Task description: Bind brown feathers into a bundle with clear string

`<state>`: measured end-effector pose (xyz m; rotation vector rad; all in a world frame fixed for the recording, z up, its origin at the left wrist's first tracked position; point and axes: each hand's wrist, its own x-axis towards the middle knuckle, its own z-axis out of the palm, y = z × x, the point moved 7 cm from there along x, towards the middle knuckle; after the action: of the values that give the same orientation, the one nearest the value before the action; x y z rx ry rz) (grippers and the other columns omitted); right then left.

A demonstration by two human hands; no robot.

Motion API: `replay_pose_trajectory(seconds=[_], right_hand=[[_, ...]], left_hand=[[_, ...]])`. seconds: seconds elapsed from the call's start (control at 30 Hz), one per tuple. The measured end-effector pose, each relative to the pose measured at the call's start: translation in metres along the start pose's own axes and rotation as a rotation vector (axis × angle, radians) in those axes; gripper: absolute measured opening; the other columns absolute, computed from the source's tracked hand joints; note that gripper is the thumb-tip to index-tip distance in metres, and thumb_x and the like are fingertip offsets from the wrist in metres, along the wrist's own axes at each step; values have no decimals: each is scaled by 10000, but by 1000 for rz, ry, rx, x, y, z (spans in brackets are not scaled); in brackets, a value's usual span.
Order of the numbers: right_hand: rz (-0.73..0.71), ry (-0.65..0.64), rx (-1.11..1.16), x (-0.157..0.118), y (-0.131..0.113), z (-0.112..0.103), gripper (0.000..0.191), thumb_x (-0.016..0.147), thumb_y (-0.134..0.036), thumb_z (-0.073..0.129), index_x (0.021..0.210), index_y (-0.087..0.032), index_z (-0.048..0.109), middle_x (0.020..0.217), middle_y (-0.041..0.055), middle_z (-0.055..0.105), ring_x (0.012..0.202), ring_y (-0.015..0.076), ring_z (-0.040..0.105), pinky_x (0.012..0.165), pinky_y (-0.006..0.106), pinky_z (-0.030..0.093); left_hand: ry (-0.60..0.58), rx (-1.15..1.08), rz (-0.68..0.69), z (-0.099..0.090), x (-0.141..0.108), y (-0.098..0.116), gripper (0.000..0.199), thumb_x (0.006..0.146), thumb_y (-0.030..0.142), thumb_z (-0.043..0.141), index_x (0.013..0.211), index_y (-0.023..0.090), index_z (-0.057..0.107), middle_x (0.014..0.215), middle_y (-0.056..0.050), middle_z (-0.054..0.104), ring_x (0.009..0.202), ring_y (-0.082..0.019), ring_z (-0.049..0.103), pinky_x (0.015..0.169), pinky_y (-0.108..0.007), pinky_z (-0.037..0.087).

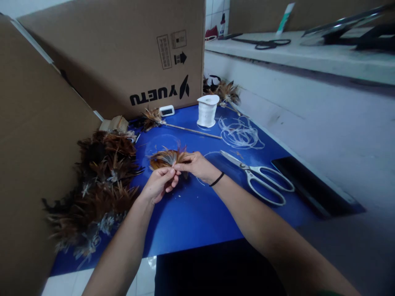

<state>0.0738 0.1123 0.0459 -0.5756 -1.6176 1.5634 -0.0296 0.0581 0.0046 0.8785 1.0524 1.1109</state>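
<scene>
Brown feather bunch (pixel 165 158) is held just above the blue bench (pixel 191 230), on our side of the white spool (pixel 207 114). Our right hand (pixel 196 165) grips it, thumb against fingers; our left hand (pixel 161 181) pinches its near edge. Just in front of the spool lies a feather-tipped stick (pixel 191 130); right of the spool, a loose translucent coil (pixel 240 133) and, nearer us, scissors (pixel 256 176); well left of it, piled feather bundles (pixel 105 181).

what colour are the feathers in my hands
The feathers are mostly brown, with some grey, in the head view.
</scene>
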Motion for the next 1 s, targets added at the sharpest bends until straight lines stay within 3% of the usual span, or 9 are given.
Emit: replay_pose_trajectory(seconds=[0.33,0.57,0.67,0.77,0.87,1.0], right_hand=[[-80,-9,-45,1,-1,-1,163,659,-320,723,699,-165,694,761,20,662,755,142,607,756,303,472],[-15,91,-96,2,3,-10,191,677,-298,696,798,-150,691,817,33,676,735,127,600,727,282,466],[59,151,-231,2,9,-18,136,681,-262,681,745,-142,678,697,17,654,610,103,555,619,250,437],[102,65,-461,1,13,-14,45,687,-186,652,667,-150,669,632,11,640,576,103,548,586,237,405],[112,-48,-738,-4,17,-2,87,690,-122,612,642,-167,669,648,11,650,608,112,564,598,236,380],[69,-80,-939,-10,19,14,71,726,-161,611,676,-180,658,715,8,641,635,104,551,596,229,351]], left_hand=[[-31,-53,-78,0,0,-5,253,686,322,716,774,95,647,599,-11,555,427,-37,443,305,-119,218],[135,-6,72,-11,2,9,221,668,300,716,740,101,655,554,-7,555,400,-43,445,326,-133,237],[248,-65,202,-23,1,21,200,656,273,714,749,104,661,560,-6,559,410,-41,445,343,-136,251],[344,-134,314,-38,-1,32,182,645,248,716,744,105,664,565,-5,565,421,-41,449,348,-139,251],[417,-185,375,-50,-3,40,174,636,236,722,733,103,666,563,-1,563,426,-36,447,353,-139,247],[493,-215,418,-58,-8,47,173,623,231,728,721,104,665,556,6,557,429,-32,446,362,-141,256]])
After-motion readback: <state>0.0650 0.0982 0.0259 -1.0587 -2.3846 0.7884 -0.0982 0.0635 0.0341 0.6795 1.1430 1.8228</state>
